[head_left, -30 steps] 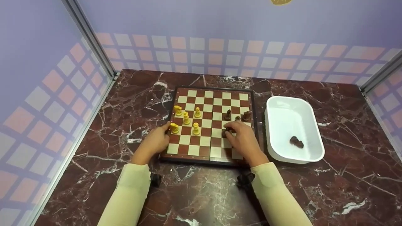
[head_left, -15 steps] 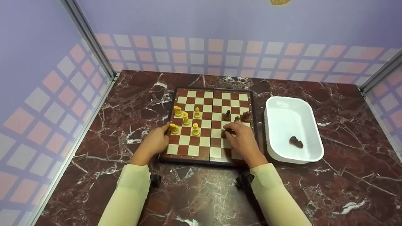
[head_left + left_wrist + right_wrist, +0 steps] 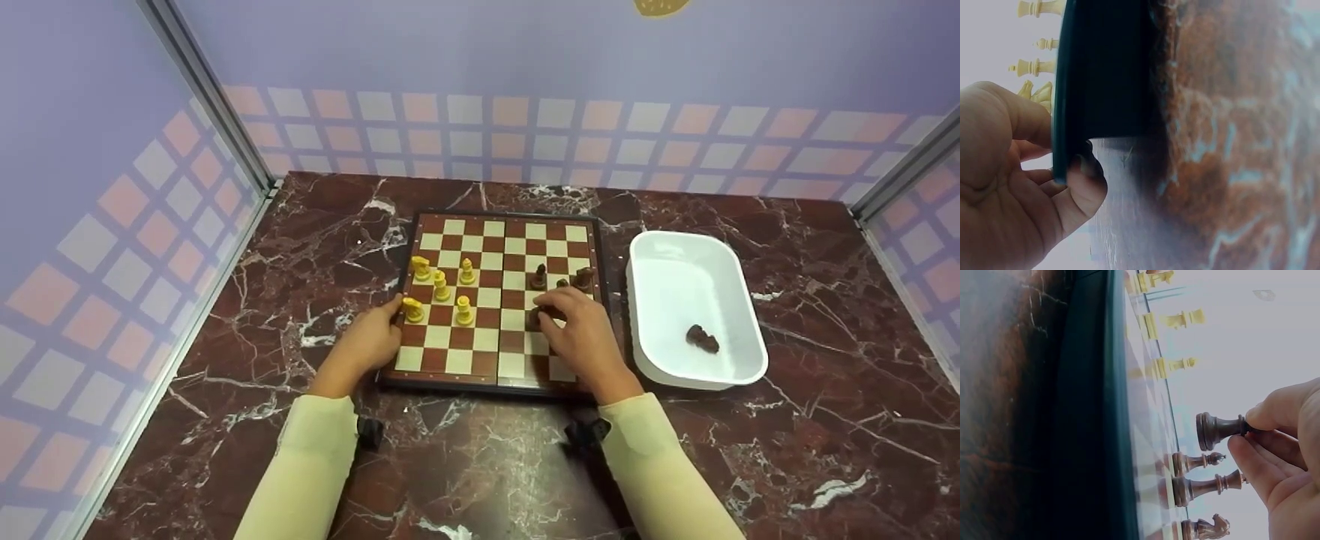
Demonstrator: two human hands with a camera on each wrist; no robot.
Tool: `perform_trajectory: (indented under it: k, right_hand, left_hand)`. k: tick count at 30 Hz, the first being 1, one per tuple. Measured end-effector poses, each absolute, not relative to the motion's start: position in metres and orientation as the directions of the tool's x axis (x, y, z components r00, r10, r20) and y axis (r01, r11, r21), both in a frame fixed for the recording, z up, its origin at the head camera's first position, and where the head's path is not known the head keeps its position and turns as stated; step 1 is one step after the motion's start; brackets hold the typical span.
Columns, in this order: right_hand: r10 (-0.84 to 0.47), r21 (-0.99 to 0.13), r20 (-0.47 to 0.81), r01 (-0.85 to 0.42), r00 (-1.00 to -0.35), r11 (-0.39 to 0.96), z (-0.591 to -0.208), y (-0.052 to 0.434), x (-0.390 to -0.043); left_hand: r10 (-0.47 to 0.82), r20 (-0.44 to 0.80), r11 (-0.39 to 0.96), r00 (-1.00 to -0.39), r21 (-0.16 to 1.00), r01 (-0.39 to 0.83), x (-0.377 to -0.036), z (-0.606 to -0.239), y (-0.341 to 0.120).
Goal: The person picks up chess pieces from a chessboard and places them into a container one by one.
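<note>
Right hand (image 3: 1283, 444) pinches one dark pawn (image 3: 1219, 430); left hand (image 3: 367, 341) grips chessboard (image 3: 480, 352) edge; five yellow pieces

Dark red marble tabletop (image 3: 225, 420) veined in white, enclosed on three sides. Lavender walls (image 3: 465, 45) banded low down with a grid of pale pink and white squares. Metal corner posts (image 3: 210, 97) at back left and right. Soft, even light, without hard shadows.
</note>
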State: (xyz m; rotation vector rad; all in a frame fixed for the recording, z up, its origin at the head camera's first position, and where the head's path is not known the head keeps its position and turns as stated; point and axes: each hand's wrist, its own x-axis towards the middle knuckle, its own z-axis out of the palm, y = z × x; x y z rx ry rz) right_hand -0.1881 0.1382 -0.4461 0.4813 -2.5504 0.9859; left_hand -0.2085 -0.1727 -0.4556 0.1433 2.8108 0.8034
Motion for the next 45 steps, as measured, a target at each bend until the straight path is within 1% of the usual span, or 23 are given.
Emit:
perform_trajectory:
  k: [8, 16, 20, 26, 40, 45]
  right_hand:
    - [-0.168, -0.556, 0.465, -0.435, -0.869, 0.708, -0.441, 0.143, -0.183]
    - [-0.154, -0.532, 0.551, -0.488, -0.82, 0.692, -0.433, 0.147, -0.179]
    - [-0.151, -0.524, 0.566, -0.496, -0.81, 0.692, -0.43, 0.148, -0.178]
    - [-0.143, -0.538, 0.563, -0.493, -0.814, 0.684, -0.428, 0.154, -0.177]
    - [-0.058, -0.59, 0.537, -0.424, -0.841, 0.688, -0.421, 0.187, -0.172]
    - [-0.03, -0.586, 0.554, -0.415, -0.832, 0.696, -0.417, 0.195, -0.175]
  left_hand:
    - [0.141, -0.186, 0.852, -0.972, 0.523, 0.024, -0.209, -0.458, -0.174]
    - [0.144, -0.181, 0.854, -0.973, 0.52, 0.03, -0.211, -0.458, -0.173]
    - [0.145, -0.208, 0.859, -0.967, 0.512, 0.019, -0.21, -0.456, -0.175]
    - [0.146, -0.213, 0.862, -0.966, 0.506, 0.019, -0.209, -0.455, -0.176]
    - [0.195, -0.222, 0.791, -0.955, 0.611, 0.02, -0.211, -0.455, -0.184]
    - [0.212, -0.227, 0.796, -0.95, 0.605, 0.034, -0.213, -0.454, -0.184]
